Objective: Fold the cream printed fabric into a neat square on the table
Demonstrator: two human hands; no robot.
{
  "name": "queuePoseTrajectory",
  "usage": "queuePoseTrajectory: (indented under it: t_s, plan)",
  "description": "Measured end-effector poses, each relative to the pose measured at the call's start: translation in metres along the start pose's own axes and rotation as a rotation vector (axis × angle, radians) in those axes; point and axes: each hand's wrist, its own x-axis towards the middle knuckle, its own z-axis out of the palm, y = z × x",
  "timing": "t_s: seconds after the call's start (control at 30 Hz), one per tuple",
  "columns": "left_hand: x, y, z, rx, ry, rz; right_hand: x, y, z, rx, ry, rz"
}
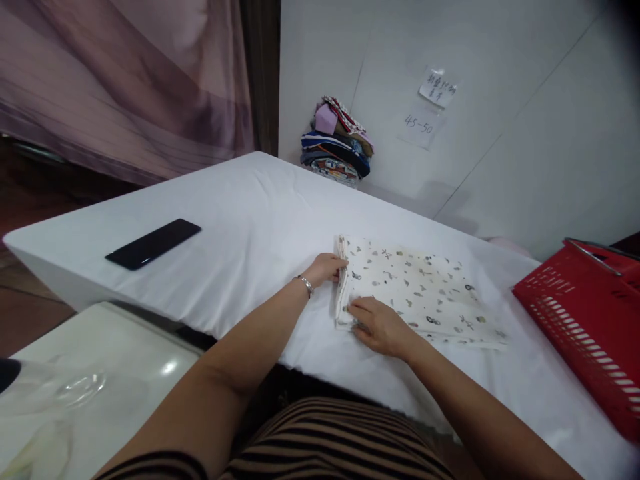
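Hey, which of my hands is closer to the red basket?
Your right. The right hand touches the patterned cloth, left of the red basket; the left hand is farther away, at the cloth's left edge.

On the white table (250, 220), the left hand (326, 268) is holding one edge of the folded patterned cloth (420, 287), while the right hand (384, 327) is touching its near corner.

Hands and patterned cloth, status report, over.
Left hand at left edge of patterned cloth. Right hand on its near-left corner. Cloth folded in layers. Red basket rightward, apart.
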Motion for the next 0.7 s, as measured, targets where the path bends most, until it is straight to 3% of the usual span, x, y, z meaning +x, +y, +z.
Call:
queuePoseTrajectory:
  t_s: [0.23, 0.4, 0.53, 0.7]
  plan:
    - [-0.001, 0.001, 0.000, 0.033, 0.000, 0.011, 0.000, 0.008, 0.010, -0.125, 0.038, -0.052]
    - [0.001, -0.001, 0.000, 0.102, 0.013, 0.034, -0.010, 0.016, 0.007, -0.200, 0.113, -0.004]
    - [0.004, -0.004, -0.002, 0.208, 0.051, 0.072, -0.013, 0.008, 0.015, -0.263, 0.059, -0.012]
    - [0.008, -0.006, -0.006, 0.309, 0.093, 0.114, -0.006, -0.004, 0.028, -0.224, 0.135, 0.037]
